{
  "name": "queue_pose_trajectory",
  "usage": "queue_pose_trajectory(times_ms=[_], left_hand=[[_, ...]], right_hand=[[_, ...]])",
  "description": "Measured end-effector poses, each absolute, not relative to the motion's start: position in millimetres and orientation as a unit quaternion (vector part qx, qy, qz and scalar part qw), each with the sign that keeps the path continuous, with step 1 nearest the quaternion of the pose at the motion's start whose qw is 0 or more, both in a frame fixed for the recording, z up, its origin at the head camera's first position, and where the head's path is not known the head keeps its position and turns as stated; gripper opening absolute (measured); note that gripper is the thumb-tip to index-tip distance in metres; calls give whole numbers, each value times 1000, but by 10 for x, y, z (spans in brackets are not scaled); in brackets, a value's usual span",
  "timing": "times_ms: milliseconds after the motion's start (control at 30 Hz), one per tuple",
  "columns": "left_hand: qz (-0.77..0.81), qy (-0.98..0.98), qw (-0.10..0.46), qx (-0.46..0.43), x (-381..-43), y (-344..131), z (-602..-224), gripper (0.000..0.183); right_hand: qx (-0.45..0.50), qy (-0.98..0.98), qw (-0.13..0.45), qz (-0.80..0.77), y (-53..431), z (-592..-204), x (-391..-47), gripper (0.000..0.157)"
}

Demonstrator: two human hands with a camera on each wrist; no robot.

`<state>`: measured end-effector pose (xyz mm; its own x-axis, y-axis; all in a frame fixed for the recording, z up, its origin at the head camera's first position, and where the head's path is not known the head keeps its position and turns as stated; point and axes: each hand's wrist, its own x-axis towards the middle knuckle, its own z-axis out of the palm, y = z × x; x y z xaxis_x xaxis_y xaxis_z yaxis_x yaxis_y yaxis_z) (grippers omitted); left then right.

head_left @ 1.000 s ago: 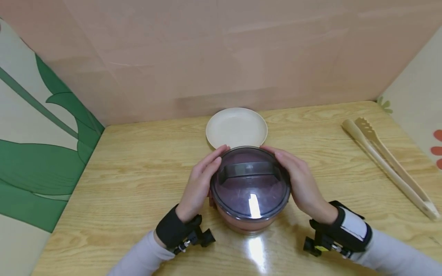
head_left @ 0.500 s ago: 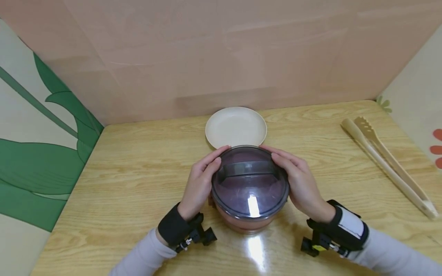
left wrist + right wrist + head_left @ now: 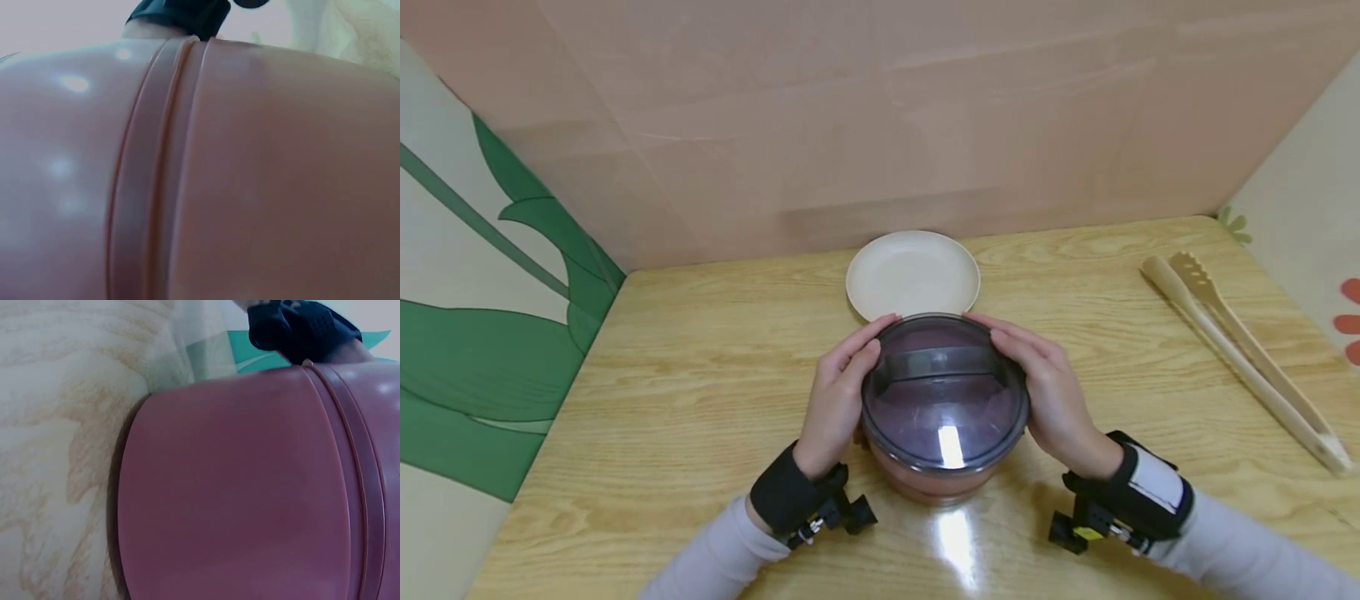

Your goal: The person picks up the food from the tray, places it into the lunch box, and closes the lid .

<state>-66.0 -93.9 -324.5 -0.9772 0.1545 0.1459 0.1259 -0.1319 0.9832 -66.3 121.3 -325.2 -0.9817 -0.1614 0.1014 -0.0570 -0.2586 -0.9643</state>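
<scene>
In the head view a round pink pot (image 3: 936, 485) stands on the table under a smoky see-through lid (image 3: 917, 417) with a dark bar handle (image 3: 942, 363). My left hand (image 3: 833, 400) holds its left side, thumb along the lid's edge and fingers reaching round the far rim. From the right, my right hand (image 3: 1054, 396) holds it in the same way. Both wrist views are filled by the pot's glossy wall (image 3: 287, 175) and the raised band (image 3: 359, 462) round it. Neither wrist view shows the fingers of its own hand.
Just behind the pot lies a cream plate (image 3: 912, 275). Long beige tongs (image 3: 1247, 362) rest at the right of the wooden table (image 3: 685, 400). A pink wall (image 3: 880, 125) stands along the back edge, with patterned panels on both sides.
Both wrists have shifted slightly inward, and the hands keep their hold on the pot. The whole head view has drifted up a little; pot, plate and tongs keep their places.
</scene>
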Motion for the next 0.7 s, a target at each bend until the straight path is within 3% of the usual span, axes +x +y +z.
queue_pose_trajectory(times_ms=[167, 400, 700], left_hand=[[743, 660, 7, 106, -652, -941, -3242, 38], [721, 691, -5, 51, -488, -1041, -3265, 43], [711, 700, -15, 62, -215, -1028, -3333, 52]], right_hand=[[-93, 615, 37, -782, 1231, -3251, -679, 36], [-68, 662, 22, -746, 1282, -3240, -572, 51], [-85, 646, -9, -759, 1249, -3324, -290, 45]])
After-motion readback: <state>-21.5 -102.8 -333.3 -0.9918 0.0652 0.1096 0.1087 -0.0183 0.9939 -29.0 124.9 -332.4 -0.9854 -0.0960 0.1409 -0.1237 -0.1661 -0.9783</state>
